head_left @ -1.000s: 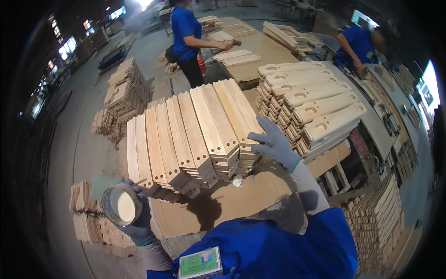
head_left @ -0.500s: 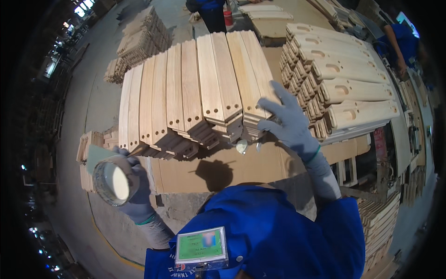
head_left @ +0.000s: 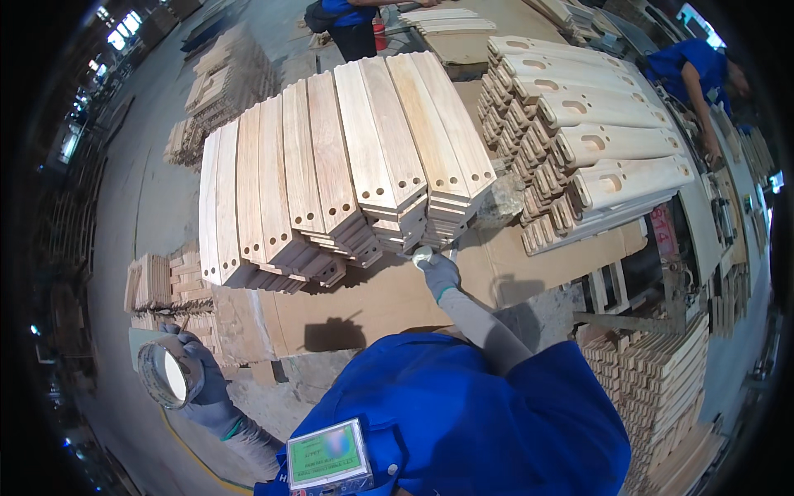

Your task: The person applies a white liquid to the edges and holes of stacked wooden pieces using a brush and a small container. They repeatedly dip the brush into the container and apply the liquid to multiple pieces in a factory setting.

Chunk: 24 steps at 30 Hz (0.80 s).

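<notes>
My left hand [head_left: 211,384], in a grey glove, grips a round open cup [head_left: 149,376] containing white liquid, held out at the lower left. A pale green flat piece [head_left: 142,337] juts out behind the cup. My right hand [head_left: 441,277], gloved too, is low at the front of a stack of wooden slats [head_left: 302,165]. Its fingers are closed around a small whitish round thing [head_left: 423,256], whose kind I cannot make out. The slats lie side by side in layers, with pairs of drilled holes at their near ends.
Rounded boards with slots [head_left: 604,145] are piled at the right. Cardboard [head_left: 372,306] lies under the slats. More wooden parts [head_left: 231,74] are stacked at the far left and others [head_left: 645,388] at the lower right. One person [head_left: 351,21] stands beyond the slats, another [head_left: 695,74] at the far right.
My right hand has come off the slats' right corner, down and leftward to the whitish round thing, and closed on it. My left hand has moved down and left with the cup.
</notes>
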Each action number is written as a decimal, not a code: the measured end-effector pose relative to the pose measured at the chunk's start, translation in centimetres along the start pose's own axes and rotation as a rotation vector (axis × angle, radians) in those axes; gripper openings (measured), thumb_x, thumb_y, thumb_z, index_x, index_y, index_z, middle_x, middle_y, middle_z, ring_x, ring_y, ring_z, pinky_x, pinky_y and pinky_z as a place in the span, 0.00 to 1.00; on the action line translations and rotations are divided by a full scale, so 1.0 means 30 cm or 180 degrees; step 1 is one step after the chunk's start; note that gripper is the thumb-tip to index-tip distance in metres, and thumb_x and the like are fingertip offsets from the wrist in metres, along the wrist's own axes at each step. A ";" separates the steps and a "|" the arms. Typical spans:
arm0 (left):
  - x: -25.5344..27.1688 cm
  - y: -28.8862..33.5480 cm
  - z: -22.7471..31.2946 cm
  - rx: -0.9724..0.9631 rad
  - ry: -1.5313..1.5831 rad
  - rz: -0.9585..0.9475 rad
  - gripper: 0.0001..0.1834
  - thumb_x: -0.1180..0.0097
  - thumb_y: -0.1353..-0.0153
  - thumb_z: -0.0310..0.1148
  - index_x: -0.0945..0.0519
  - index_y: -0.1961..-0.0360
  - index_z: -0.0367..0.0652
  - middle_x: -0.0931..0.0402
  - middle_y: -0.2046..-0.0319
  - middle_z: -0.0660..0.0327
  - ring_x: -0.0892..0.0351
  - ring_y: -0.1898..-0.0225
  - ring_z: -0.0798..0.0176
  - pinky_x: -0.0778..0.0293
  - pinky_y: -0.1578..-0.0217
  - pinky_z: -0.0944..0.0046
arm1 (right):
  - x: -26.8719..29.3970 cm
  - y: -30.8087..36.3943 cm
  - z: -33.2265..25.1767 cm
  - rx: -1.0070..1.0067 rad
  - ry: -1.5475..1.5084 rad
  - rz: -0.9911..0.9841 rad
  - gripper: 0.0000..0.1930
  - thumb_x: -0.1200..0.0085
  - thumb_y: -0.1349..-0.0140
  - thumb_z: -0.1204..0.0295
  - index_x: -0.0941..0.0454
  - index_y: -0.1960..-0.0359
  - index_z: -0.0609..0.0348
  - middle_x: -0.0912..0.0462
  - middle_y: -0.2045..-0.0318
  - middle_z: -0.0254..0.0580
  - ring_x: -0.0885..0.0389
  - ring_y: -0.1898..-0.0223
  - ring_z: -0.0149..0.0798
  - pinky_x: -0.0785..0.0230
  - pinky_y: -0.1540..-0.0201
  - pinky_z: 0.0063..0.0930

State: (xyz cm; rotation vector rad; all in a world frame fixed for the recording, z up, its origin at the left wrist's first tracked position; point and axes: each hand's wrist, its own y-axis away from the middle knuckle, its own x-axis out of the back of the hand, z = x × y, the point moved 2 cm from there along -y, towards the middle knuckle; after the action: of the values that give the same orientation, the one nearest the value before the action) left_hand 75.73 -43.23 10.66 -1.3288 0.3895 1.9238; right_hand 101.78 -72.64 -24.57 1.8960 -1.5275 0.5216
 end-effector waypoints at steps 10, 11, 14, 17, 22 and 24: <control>0.083 -0.042 -0.001 -0.0032 0.0219 0.0060 0.32 0.58 0.31 0.41 0.48 0.33 0.35 0.44 0.36 0.46 0.40 0.39 0.44 0.39 0.38 0.50 | 0.539 0.219 -0.253 0.1116 -0.2029 -0.0167 0.07 0.49 0.40 0.71 0.22 0.64 0.60 0.23 0.71 0.43 0.22 0.71 0.39 0.27 0.68 0.30; 0.072 -0.060 -0.021 0.0024 0.0238 0.0036 0.32 0.59 0.31 0.42 0.49 0.32 0.35 0.44 0.36 0.46 0.39 0.39 0.45 0.38 0.39 0.51 | 0.593 0.225 -0.272 0.1074 -0.2377 -0.0135 0.08 0.50 0.38 0.71 0.24 0.61 0.60 0.23 0.71 0.43 0.23 0.71 0.37 0.28 0.69 0.29; 0.052 -0.078 -0.054 0.0070 0.0186 -0.0133 0.34 0.59 0.30 0.44 0.51 0.32 0.34 0.45 0.35 0.45 0.39 0.39 0.45 0.38 0.38 0.51 | 0.788 0.251 -0.470 0.0171 -0.3960 -0.0587 0.13 0.54 0.33 0.68 0.29 0.50 0.58 0.25 0.71 0.40 0.25 0.70 0.30 0.30 0.72 0.24; 0.019 -0.107 -0.075 -0.0054 -0.0163 -0.0279 0.34 0.59 0.30 0.43 0.52 0.32 0.31 0.45 0.36 0.43 0.37 0.41 0.45 0.35 0.39 0.52 | 0.847 0.194 -0.481 -0.0009 -0.4525 -0.0480 0.13 0.61 0.28 0.68 0.33 0.47 0.58 0.27 0.64 0.37 0.34 0.75 0.25 0.39 0.74 0.15; 0.013 -0.114 -0.062 -0.0271 -0.0707 -0.0476 0.34 0.59 0.30 0.42 0.52 0.33 0.29 0.46 0.37 0.42 0.36 0.42 0.46 0.32 0.41 0.54 | 0.898 0.163 -0.531 0.1864 -0.1094 0.0731 0.14 0.63 0.28 0.68 0.30 0.48 0.59 0.26 0.68 0.35 0.32 0.74 0.22 0.40 0.75 0.14; 0.010 -0.110 -0.045 -0.0316 -0.0733 -0.0406 0.34 0.60 0.30 0.42 0.52 0.33 0.29 0.46 0.37 0.42 0.35 0.43 0.46 0.32 0.42 0.54 | 0.914 0.123 -0.552 0.2653 -0.0187 0.1297 0.14 0.62 0.28 0.69 0.29 0.49 0.60 0.25 0.70 0.35 0.32 0.76 0.22 0.40 0.77 0.14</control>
State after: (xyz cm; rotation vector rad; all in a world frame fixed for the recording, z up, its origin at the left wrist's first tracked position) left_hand 78.95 -41.73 10.37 -1.1477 0.0941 1.9819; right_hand 106.39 -81.12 6.20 2.1715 -1.9287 1.4809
